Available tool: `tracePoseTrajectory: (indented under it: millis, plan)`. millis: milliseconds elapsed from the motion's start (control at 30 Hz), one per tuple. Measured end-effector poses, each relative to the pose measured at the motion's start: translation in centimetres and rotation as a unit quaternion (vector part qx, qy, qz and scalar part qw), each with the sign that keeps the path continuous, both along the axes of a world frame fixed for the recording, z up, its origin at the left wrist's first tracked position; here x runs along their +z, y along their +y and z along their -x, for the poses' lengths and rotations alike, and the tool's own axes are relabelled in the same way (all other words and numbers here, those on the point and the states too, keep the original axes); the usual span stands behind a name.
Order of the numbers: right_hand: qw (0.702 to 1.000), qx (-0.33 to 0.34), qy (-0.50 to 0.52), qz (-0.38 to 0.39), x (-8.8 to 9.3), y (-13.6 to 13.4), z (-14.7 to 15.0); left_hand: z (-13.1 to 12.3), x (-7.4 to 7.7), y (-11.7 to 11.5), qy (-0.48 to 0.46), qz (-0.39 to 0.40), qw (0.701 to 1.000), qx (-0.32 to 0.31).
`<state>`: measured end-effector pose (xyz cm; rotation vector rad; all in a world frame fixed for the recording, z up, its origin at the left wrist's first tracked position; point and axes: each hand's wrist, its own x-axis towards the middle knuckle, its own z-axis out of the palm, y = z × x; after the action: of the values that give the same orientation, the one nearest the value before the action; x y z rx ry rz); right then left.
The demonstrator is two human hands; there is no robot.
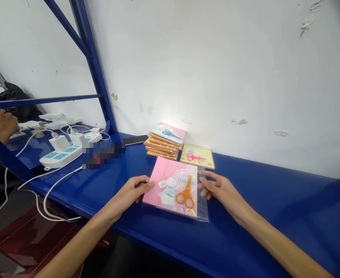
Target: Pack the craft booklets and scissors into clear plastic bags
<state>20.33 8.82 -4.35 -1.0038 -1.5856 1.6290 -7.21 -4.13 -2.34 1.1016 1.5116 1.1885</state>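
Observation:
A pink card packet [170, 189] in a clear plastic sleeve lies on the blue shelf top, showing a white rabbit and orange child's scissors [185, 195]. My left hand [131, 192] grips the packet's left edge, with the thumb on the pink card. My right hand [219, 192] holds the sleeve's right side, and its fingers rest on the clear plastic. Just beyond the packet stands a stack of similar scissors packets [164, 142], with a yellow packet holding pink scissors [197, 156] beside it.
A black phone [135, 139] lies behind the stack, left of it. Farther left are a pixelated patch [102, 154], a white power strip [60, 155] and white cables that hang over the shelf edge. Another person's hand [0, 125] shows beyond a blue metal upright [93, 63]. A white wall backs the shelf.

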Motion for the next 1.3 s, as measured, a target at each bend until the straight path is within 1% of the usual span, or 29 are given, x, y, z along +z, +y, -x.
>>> tracePoseTrajectory:
  millis: [67, 167, 267, 400, 433, 500, 533, 567, 600, 633, 667, 700, 733, 767, 800, 833, 867, 900, 933, 1000, 1100, 1200, 1300]
  plan:
    - [1.0, -0.029, -0.004, 0.004, 0.2, 0.7, -0.5, 0.3, 0.2, 0.0, -0.03, 0.012, 0.999, 0.018]
    - [0.997, -0.073, -0.021, -0.009, 0.6, 1.5, -1.1, 1.0, 0.4, 0.1, -0.056, 0.033, 0.998, 0.021]
    - [0.991, -0.121, -0.04, -0.046, 1.4, 2.3, -1.8, 1.6, 0.5, 0.1, -0.076, 0.056, 0.995, 0.016]
    - [0.969, -0.203, -0.089, -0.106, 2.8, 3.9, -3.8, 2.1, 0.3, 0.1, -0.1, 0.05, 0.993, 0.034]
    - [0.964, -0.207, -0.118, -0.118, 3.1, 4.4, -4.5, 2.2, 0.2, 0.2, -0.106, 0.046, 0.993, 0.038]
    - [0.952, -0.189, -0.201, -0.132, 3.7, 5.3, -6.0, 2.5, -0.1, 0.3, -0.122, 0.041, 0.991, 0.042]
    - [0.941, -0.177, -0.253, -0.139, 3.9, 5.7, -6.6, 2.6, -0.2, 0.4, -0.131, 0.039, 0.99, 0.044]
    - [0.923, -0.175, -0.306, -0.157, 4.2, 5.9, -7.2, 2.8, -0.3, 0.4, -0.139, 0.037, 0.988, 0.045]
    - [0.896, -0.184, -0.354, -0.193, 4.4, 5.9, -7.5, 2.9, -0.4, 0.4, -0.148, 0.036, 0.987, 0.047]
    - [0.864, -0.206, -0.39, -0.245, 4.6, 5.8, -7.6, 3.0, -0.4, 0.5, -0.156, 0.035, 0.986, 0.048]
    - [0.829, -0.233, -0.408, -0.304, 4.8, 5.4, -7.5, 3.1, -0.4, 0.5, -0.164, 0.033, 0.985, 0.049]
    - [0.802, -0.255, -0.408, -0.355, 5.0, 4.9, -7.1, 3.1, -0.4, 0.4, -0.171, 0.032, 0.983, 0.05]
    - [0.792, -0.265, -0.392, -0.385, 5.1, 4.2, -6.6, 3.0, -0.4, 0.4, -0.178, 0.03, 0.982, 0.051]
    - [0.806, -0.258, -0.362, -0.39, 5.3, 3.5, -5.9, 2.9, -0.4, 0.3, -0.185, 0.028, 0.981, 0.052]
    - [0.841, -0.233, -0.323, -0.367, 5.3, 2.6, -5.1, 2.8, -0.3, 0.1, -0.191, 0.026, 0.98, 0.053]
    - [0.883, -0.193, -0.278, -0.326, 5.3, 1.8, -4.3, 2.5, -0.3, 0.0, -0.196, 0.025, 0.979, 0.053]
    - [0.921, -0.14, -0.231, -0.281, 5.1, 1.0, -3.4, 2.2, -0.2, -0.2, -0.2, 0.026, 0.978, 0.052]
    - [0.949, -0.083, -0.191, -0.237, 4.9, 0.2, -2.6, 1.8, -0.2, -0.4, -0.203, 0.026, 0.977, 0.05]
    - [0.966, -0.033, -0.162, -0.199, 4.6, -0.6, -1.9, 1.4, -0.1, -0.6, -0.207, 0.027, 0.977, 0.047]
    - [0.979, 0.047, -0.131, -0.147, 4.0, -1.8, -0.7, 0.3, 0.0, -1.0, -0.212, 0.025, 0.976, 0.034]
    - [0.979, 0.128, -0.117, -0.104, 3.6, -3.0, 0.3, -1.2, 0.3, -1.5, -0.214, 0.023, 0.977, 0.0]
    - [0.98, 0.154, -0.104, -0.072, 3.7, -3.5, 0.5, -2.2, 0.5, -1.7, -0.2, 0.035, 0.979, -0.028]
    - [0.985, 0.138, -0.084, -0.061, 4.0, -3.5, 0.1, -2.5, 0.6, -1.7, -0.186, 0.06, 0.978, -0.069]
